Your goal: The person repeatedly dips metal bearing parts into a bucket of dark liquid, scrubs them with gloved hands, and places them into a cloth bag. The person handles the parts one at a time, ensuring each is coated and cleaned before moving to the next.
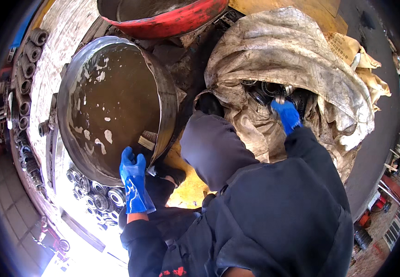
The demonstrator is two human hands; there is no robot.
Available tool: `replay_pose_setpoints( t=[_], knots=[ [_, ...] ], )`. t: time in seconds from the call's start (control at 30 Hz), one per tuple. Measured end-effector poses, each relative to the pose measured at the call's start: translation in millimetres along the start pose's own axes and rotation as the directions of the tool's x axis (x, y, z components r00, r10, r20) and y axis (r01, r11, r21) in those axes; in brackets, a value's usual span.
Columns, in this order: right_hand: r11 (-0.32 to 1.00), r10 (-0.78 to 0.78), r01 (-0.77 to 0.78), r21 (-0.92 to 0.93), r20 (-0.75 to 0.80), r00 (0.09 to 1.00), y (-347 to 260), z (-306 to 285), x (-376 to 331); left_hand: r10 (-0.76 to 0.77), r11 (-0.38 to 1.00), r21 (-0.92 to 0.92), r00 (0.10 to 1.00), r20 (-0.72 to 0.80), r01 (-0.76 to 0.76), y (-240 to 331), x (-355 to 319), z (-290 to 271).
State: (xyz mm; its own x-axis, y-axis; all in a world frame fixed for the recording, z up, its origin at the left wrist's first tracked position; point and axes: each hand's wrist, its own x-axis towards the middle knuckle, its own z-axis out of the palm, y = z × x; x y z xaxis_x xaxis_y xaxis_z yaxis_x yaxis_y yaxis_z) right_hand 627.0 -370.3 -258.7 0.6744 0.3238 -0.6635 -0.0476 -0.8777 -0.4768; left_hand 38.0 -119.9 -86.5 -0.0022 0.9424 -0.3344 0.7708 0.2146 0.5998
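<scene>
My right hand [285,115], in a blue rubber glove, reaches into the opening of a large stained sack [283,55]. Its fingers close on a small shiny metal part, apparently a bearing [279,99], partly hidden by the glove. Dark, greasy bearings [259,94] lie around it in the sack's mouth. On the left, my gloved left hand [135,177] is at the near rim of a round metal basin [168,99], thumb apart from the fingers and nothing visible in it. Brown liquid [116,92] with pale foam patches fills the basin. A brush-like block [148,140] rests inside its right wall.
Several cleaned-looking bearings [99,201] stand below the basin at left. Stacks of rings [25,85] line the far left. A red-sided tub [177,21] stands beyond the basin. My bent knee [213,143] is between basin and sack. Torn brown packaging [352,55] lies behind the sack.
</scene>
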Motion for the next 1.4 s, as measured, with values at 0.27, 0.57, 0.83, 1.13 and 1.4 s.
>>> replay_pose_setpoints(
  t=[0.27,0.57,0.83,1.13,1.4],
  knots=[
    [0.946,-0.105,0.016,0.325,0.257,0.961,-58,-33,-131,0.082,0.995,0.066,0.996,-0.021,-0.08,10,3,7],
    [0.333,-0.893,0.943,-0.02,0.315,0.322,-365,36,-273,-0.039,0.958,0.281,0.998,-0.039,0.048,55,-15,-18],
    [-0.46,-0.802,0.699,-0.547,0.594,-0.063,-504,238,-233,-0.089,0.959,0.269,0.996,-0.016,0.09,58,-18,-19],
    [-0.562,-0.814,0.518,-0.644,0.543,-0.209,-555,347,-139,-0.224,0.936,0.294,0.972,0.07,0.195,75,-15,-24],
    [-0.269,-0.957,0.863,-0.428,0.222,-0.189,-504,195,-153,-0.018,0.973,0.229,1.0,-0.026,0.023,55,-13,-14]
  ],
)
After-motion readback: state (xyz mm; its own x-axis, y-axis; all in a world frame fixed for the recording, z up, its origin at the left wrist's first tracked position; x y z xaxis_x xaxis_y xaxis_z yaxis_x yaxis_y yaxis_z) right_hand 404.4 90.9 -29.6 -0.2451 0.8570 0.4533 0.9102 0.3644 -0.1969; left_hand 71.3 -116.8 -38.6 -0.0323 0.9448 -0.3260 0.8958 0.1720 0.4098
